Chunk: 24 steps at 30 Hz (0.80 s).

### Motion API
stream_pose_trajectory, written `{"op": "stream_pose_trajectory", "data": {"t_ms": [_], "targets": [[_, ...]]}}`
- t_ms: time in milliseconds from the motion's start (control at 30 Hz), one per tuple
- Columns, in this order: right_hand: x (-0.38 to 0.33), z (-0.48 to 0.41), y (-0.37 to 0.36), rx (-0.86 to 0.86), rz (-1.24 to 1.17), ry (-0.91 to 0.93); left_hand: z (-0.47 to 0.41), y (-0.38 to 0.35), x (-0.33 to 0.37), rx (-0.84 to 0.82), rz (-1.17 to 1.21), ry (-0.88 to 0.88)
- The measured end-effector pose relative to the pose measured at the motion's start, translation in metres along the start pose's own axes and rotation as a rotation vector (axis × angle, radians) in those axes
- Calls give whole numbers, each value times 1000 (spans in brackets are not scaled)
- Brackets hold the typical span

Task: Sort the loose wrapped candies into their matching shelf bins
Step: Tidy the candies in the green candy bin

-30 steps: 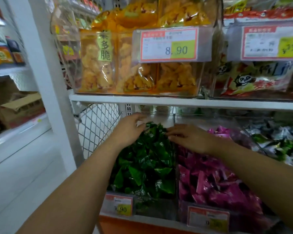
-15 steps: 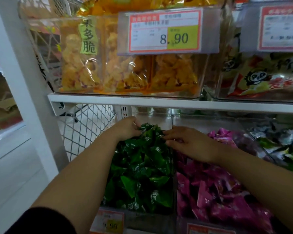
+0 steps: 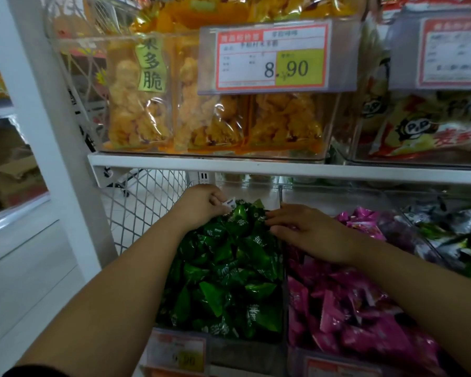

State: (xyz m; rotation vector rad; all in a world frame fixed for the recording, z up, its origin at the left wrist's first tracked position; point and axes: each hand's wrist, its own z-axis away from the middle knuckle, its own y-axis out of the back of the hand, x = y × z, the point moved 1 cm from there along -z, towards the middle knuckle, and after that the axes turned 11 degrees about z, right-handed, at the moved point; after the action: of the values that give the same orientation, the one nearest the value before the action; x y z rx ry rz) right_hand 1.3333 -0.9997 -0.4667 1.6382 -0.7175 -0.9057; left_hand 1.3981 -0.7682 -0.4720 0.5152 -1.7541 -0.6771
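Digging at the back of the green candies [image 3: 223,270] bin, your left hand [image 3: 201,205] pinches a small white-wrapped piece [image 3: 230,203] that looks misplaced; right hand [image 3: 307,232] flat, fingers spread, gripping nothing; pink candies [image 3: 359,317] alongside look sorted; stray not yet rehomed.

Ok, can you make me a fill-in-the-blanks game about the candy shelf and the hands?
1. The left hand pinches a small ____ candy.
2. Both hands reach into the bin of ____ candies.
3. Right of that bin lie the ____ candies.
4. The price tag above reads ____.

Missing words: white; green; pink; 8.90
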Motion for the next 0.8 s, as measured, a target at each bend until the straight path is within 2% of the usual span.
{"op": "stream_pose_trajectory", "data": {"t_ms": [133,233,367,433,667,800], "targets": [[-6,5,3,19,-30,-29,36,13,24,149,47,-83],[-17,16,8,168,-121,-62,67,14,50,199,151,-143],[-36,40,13,306,-388,-66,97,-7,87,80,299,-182],[-37,57,15,380,-411,-82,103,-22,102,17,321,-197],[15,139,35,551,-196,-352,102,-63,126,-137,27,-235],[68,175,56,631,-18,-577,99,-81,125,-182,1,-256]]}}
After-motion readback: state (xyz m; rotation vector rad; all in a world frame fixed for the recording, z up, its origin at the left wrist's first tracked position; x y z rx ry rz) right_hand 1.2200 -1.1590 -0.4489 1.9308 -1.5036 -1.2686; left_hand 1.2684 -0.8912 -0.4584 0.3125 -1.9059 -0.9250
